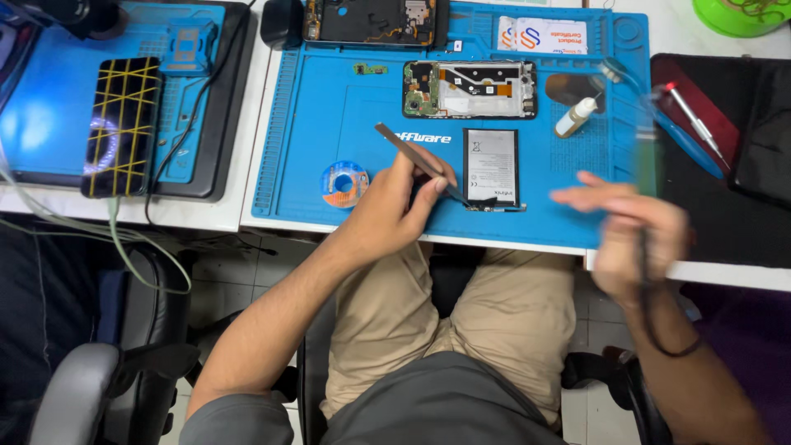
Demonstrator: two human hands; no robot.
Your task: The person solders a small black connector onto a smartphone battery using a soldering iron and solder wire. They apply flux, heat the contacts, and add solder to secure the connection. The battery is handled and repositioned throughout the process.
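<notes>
The left hand (387, 210) holds a pair of tweezers (418, 161) in a closed pinch between thumb and fingers. The tweezers run on a diagonal: the blunt rear end points up and to the left, and the tips point down and to the right. The tips rest at the bottom-left corner of the battery (491, 166), touching or just short of the dark connector strip along its lower edge; the frame does not show which.

The battery lies flat on the blue work mat (313, 124), label side up. Its long axis runs away from the person, toward the far edge of the mat. It sits just to the right of the left hand, between the two hands, and the left hand is the nearer one.

The right hand (630, 239) is blurred by motion. It is closed around a thin tool with a dark cord (651, 321) that trails down past the wrist. The tool's shaft (647, 156) rises as a smeared streak above the hand; its tip cannot be made out. This hand is to the right of the battery and apart from it.

Directly beyond the battery lies an opened phone body (470, 89) with its circuit board exposed. A small white dropper bottle (575, 117) lies to the right of the phone body. A spool of braid (344, 183) sits on the mat just left of the left hand. A second phone with yellow tape crossed over its screen (124, 125) rests on a separate mat at the far left.
</notes>
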